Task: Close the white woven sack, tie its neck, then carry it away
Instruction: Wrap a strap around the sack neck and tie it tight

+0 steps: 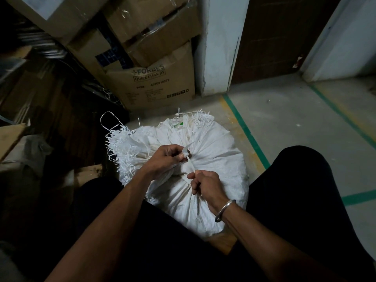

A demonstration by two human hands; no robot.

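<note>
The white woven sack (213, 143) stands full on the floor between my knees, its mouth gathered into a bunch at the middle, with frayed strands (124, 147) spilling off its left edge. A white strip tie (190, 162) runs across the gathered neck. My left hand (164, 159) pinches the upper end of the strip at the bunch. My right hand (205, 186), with a metal bangle on the wrist, grips the lower end of the strip just below the neck.
Stacked cardboard boxes (154, 86) stand close behind the sack, with dark clutter and more cardboard (10, 137) to the left. A white pillar (219, 47) and a brown door (284, 37) are at the back right. Concrete floor with green tape lines (246, 131) lies to the right.
</note>
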